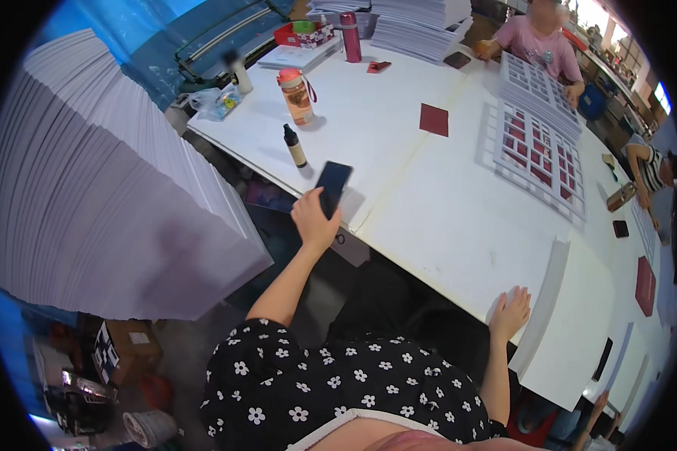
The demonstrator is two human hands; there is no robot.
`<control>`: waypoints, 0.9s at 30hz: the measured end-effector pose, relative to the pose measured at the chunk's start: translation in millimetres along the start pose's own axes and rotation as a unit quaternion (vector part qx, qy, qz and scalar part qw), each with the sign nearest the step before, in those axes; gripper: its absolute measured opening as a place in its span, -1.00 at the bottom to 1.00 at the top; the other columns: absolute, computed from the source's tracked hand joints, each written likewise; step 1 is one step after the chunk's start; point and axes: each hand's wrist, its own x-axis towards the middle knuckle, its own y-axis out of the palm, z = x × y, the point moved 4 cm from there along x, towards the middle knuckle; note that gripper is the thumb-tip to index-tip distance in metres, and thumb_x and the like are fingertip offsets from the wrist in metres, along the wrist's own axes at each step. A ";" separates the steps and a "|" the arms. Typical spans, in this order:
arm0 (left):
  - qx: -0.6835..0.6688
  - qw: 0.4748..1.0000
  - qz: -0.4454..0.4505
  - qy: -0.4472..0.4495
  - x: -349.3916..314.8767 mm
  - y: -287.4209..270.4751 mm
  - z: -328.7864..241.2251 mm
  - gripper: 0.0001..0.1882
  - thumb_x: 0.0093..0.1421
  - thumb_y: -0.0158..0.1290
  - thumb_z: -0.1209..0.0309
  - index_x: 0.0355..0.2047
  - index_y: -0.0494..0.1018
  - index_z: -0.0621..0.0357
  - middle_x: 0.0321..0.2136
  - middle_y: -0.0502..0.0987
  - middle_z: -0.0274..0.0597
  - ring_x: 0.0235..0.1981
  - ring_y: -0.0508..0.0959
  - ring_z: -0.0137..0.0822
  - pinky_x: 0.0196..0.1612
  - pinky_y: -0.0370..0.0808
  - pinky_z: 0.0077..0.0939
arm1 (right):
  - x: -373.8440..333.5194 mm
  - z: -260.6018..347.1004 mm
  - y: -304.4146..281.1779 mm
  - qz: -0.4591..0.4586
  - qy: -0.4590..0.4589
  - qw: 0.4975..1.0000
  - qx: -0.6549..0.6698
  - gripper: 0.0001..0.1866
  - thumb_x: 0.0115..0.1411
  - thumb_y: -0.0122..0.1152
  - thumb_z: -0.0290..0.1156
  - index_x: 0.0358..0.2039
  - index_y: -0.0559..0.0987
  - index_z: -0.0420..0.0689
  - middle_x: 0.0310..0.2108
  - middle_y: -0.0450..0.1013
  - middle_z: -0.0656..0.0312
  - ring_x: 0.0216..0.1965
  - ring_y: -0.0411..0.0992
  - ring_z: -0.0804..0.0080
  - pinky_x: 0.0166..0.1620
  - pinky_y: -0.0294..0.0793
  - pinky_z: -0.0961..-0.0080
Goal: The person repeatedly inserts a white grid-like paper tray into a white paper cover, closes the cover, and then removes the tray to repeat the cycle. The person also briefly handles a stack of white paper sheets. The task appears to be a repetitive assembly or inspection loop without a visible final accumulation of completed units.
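Note:
My left hand (314,220) is closed round the lower part of a dark smartphone (334,183) at the near edge of the white table (399,199). The phone is tilted, its dark screen facing up. My right hand (510,312) lies palm down on the table further right, fingers stretched out and holding nothing. Just beside it is a stack of large white sheets or boards (572,319). A small bottle with a black cap (295,147) stands beyond the phone, and behind that an orange drink bottle (296,99) with a pink lid.
A tall stack of white sheets (120,195) rises on my left. White grid frames (538,161) lie at the right, where a person in pink (538,41) handles them. A dark red card (434,119) rests mid-table. Paper piles (417,34) and a red flask (350,37) stand far back.

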 end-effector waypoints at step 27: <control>-0.040 0.994 -0.079 -0.056 26.4 36.6 43.3 -0.46 0.18 0.08 0.43 0.16 0.29 0.35 0.13 0.35 0.19 0.23 0.24 0.14 0.27 0.14 0.01 | 34.3 13.0 -4.9 0.046 0.006 0.997 0.054 -0.45 0.09 0.29 -0.28 0.07 0.43 -0.20 0.16 0.29 -0.06 0.25 0.19 -0.03 0.26 0.12 -0.04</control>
